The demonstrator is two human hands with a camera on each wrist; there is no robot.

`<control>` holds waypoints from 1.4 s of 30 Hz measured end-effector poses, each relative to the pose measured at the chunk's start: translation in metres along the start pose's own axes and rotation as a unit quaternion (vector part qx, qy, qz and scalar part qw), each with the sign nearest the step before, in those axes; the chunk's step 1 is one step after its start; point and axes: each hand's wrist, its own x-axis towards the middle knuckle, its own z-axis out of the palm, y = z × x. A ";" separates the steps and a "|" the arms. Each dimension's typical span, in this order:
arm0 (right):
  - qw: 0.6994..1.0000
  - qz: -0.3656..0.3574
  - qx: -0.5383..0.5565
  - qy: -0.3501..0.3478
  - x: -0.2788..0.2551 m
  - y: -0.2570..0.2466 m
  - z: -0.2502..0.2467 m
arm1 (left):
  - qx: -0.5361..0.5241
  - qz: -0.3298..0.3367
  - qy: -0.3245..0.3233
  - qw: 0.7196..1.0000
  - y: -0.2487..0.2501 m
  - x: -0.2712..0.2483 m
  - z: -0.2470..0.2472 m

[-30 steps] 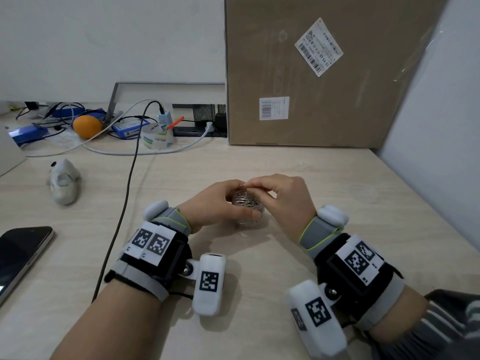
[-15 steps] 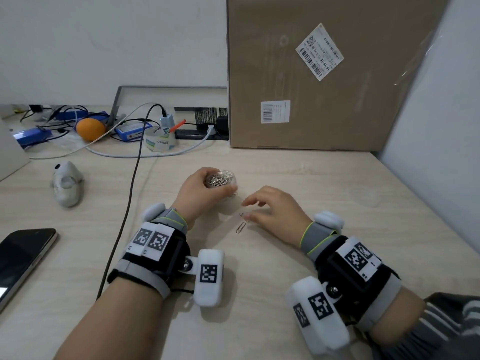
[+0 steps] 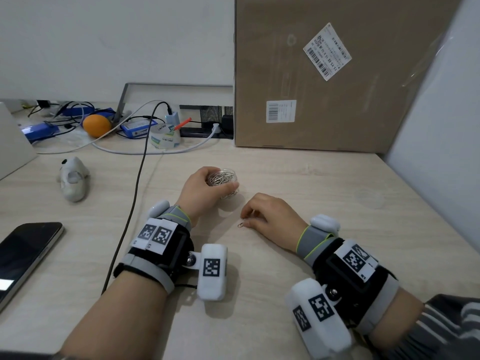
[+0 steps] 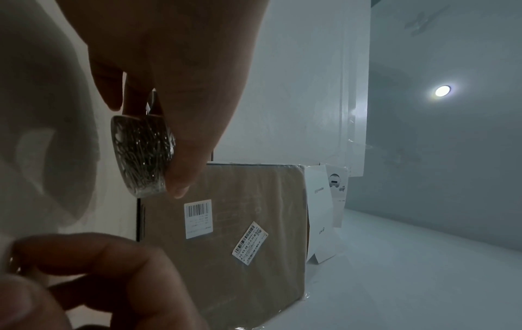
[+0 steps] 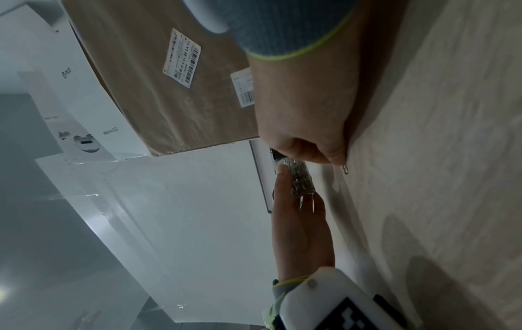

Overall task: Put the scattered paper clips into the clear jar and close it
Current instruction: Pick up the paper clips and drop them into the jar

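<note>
My left hand [image 3: 200,189] grips the clear jar [image 3: 224,178], which is open at the top and packed with silver paper clips, just above the table. The left wrist view shows the jar [image 4: 141,156] held between thumb and fingers. To its right, my right hand [image 3: 262,213] rests on the table with curled fingers and pinches one paper clip [image 3: 240,225] against the wood. In the right wrist view the paper clip [image 5: 345,169] sticks out from under the fingertips, with the jar [image 5: 299,180] just beyond. A faint round clear shape [image 3: 370,200], possibly the lid, lies at the right.
A large cardboard box [image 3: 324,87] stands at the back against the wall. A black cable [image 3: 135,198] runs down the table left of my left arm. A phone [image 3: 23,258], a grey soft toy [image 3: 72,180], a tape roll [image 3: 165,137] and an orange [image 3: 96,126] lie to the left.
A second ago both hands met at the jar. The right hand has dropped to the table and closed its fingers on a loose clip; the left hand moved the jar farther away.
</note>
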 end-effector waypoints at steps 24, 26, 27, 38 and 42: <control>0.963 0.000 -0.262 -0.069 0.003 -0.005 -0.019 | 0.006 0.003 -0.003 1.000 -0.004 0.002 0.001; 0.966 0.009 -0.250 -0.063 0.002 -0.003 -0.018 | 0.004 0.004 -0.003 1.000 -0.003 0.001 0.001; 0.968 0.014 -0.244 -0.060 0.003 -0.002 -0.019 | 0.005 0.005 -0.005 1.000 -0.003 0.001 0.001; 0.986 0.015 -0.101 0.129 0.006 0.016 -0.015 | 0.004 0.019 -0.068 0.997 0.003 -0.006 0.006; 0.953 -0.045 -0.024 0.299 0.004 0.008 -0.017 | 0.020 0.031 -0.140 0.989 0.008 -0.012 0.010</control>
